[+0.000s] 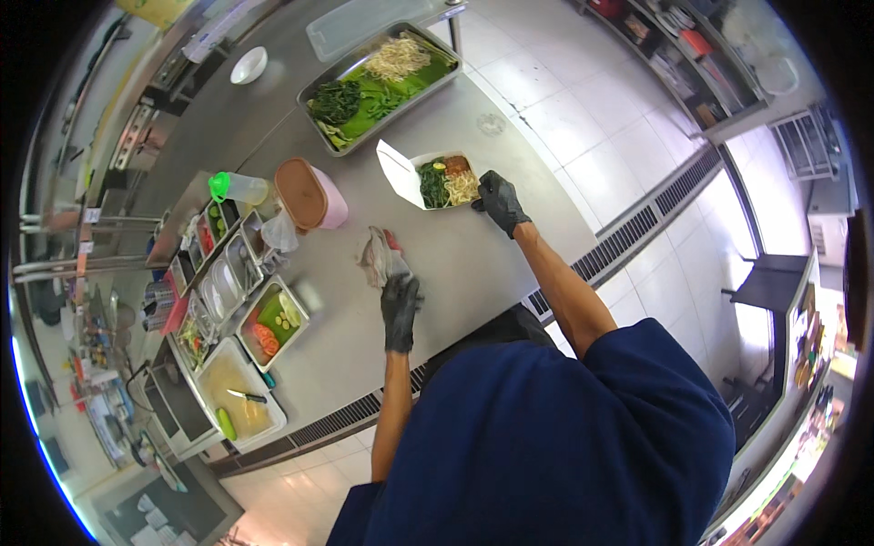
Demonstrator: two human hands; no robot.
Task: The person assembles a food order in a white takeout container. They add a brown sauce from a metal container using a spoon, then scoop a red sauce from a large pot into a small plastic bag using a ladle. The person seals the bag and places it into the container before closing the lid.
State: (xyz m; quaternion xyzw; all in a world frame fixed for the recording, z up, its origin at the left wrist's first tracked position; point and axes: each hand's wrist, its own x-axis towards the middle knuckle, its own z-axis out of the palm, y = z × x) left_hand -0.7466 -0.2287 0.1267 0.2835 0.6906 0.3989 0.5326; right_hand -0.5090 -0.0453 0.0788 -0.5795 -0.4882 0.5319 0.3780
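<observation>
Both my hands wear black gloves over a steel table (455,291). My left hand (399,309) is closed on a crumpled grey cloth (382,257) with a bit of red on it, lying on the tabletop. My right hand (500,202) is at the right side of a white takeaway box (398,172), fingers curled at its edge; whether they pinch the rim is hard to see. The box's lid stands up on the left. Inside lie dark greens (434,186), pale bean sprouts (462,188), a reddish-brown topping (456,165) and a small lime piece.
Beyond the box stands a steel tray (339,146) of greens and sprouts. On the left are a pink tub with brown lid (305,193), a green-capped bottle (241,188), a tray of cut vegetables (278,318), and a cutting board (238,373) with a knife (246,397) and cucumber (226,424).
</observation>
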